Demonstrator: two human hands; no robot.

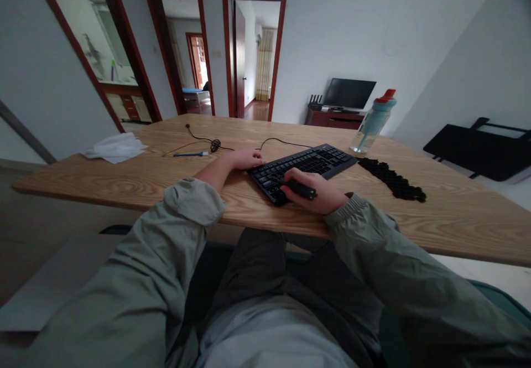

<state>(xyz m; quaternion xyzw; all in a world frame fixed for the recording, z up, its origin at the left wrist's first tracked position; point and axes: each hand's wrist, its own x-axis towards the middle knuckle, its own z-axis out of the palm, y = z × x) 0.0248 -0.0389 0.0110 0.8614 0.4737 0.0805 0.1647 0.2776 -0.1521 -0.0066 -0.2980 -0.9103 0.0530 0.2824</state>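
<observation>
A black keyboard [313, 160] lies at an angle on the wooden table, part of its key area looking bare of keycaps. At its left end, my left hand [246, 159] holds the corner, fingers bent over the edge. My right hand [317, 191] is closed around a short black stick-like tool [305, 190] above the keyboard's near side. The tool's front end points toward the keys and is too dark to make out. To the right of the keyboard, small black pieces that look like keycaps [390, 180] lie spread in a long patch.
A clear bottle with a red lid [372, 124] stands behind the black pieces. Left of the keyboard lie a blue brush [191, 154] and the keyboard's coiled cable [215, 145]. White tissue [116, 148] rests at the table's left end. The table's front edge [265, 225] runs close to my lap.
</observation>
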